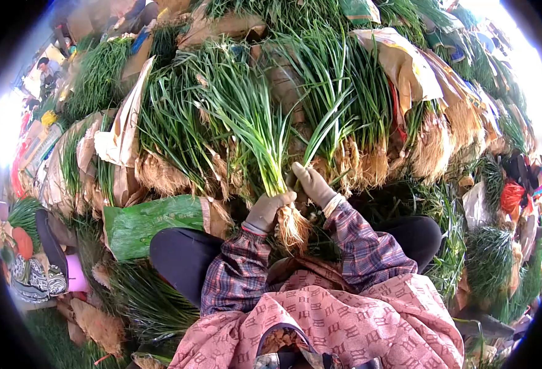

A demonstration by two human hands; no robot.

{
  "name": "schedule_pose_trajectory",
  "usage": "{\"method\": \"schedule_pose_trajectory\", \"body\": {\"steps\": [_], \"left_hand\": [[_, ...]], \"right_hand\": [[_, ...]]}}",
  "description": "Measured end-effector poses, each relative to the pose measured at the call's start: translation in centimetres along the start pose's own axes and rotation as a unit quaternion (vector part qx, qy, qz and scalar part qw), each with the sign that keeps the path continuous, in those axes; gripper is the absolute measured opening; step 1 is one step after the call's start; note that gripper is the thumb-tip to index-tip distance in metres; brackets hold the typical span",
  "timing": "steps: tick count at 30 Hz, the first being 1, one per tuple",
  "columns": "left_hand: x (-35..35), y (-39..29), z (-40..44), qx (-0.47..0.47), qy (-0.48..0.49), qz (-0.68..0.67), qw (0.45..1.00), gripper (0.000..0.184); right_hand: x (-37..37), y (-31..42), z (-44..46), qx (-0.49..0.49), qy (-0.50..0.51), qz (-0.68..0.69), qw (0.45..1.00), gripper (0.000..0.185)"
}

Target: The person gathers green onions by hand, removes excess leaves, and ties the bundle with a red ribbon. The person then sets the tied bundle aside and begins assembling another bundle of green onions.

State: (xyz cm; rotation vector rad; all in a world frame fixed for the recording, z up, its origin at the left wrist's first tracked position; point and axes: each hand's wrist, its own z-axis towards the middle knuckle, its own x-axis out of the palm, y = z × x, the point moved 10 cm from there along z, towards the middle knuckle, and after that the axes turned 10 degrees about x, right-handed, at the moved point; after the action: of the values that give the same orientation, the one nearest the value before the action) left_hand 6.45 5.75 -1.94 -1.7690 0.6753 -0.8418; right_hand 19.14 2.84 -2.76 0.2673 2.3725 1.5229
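Note:
Wrapped around a bunch of long green plants is my left hand, in a pale glove. The bunch stands upright, its leaves spread above the hand and its pale stringy roots hanging below. To the right of the bunch, my right hand, gloved too, has its fingers pinched together at the base of a thin green stalk that leans up and to the right. Beyond both hands lies a row of similar plants with roots toward me.
A green plastic sack lies left of my knee. Brown paper sheets cover bundles at the back right. A red bag is at the far right. One person sits far back left; another person's leg shows at left.

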Motion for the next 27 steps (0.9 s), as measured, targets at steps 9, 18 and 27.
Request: {"method": "schedule_pose_trajectory", "body": {"steps": [9, 18, 27], "left_hand": [[0.6, 0.6, 1.3, -0.006, 0.0, 0.101, 0.995, 0.032], [0.4, 2.0, 0.3, -0.036, -0.068, 0.151, 0.985, 0.029], [-0.5, 5.7, 1.0, 0.019, -0.069, 0.168, 0.983, 0.028]], "right_hand": [[-10.4, 6.8, -3.1, 0.027, -0.278, -0.399, 0.873, 0.058], [-4.2, 4.0, 0.3, 0.142, -0.13, -0.506, 0.841, 0.033], [-3.7, 13.5, -3.0, -0.038, -0.269, -0.314, 0.91, 0.044]]}}
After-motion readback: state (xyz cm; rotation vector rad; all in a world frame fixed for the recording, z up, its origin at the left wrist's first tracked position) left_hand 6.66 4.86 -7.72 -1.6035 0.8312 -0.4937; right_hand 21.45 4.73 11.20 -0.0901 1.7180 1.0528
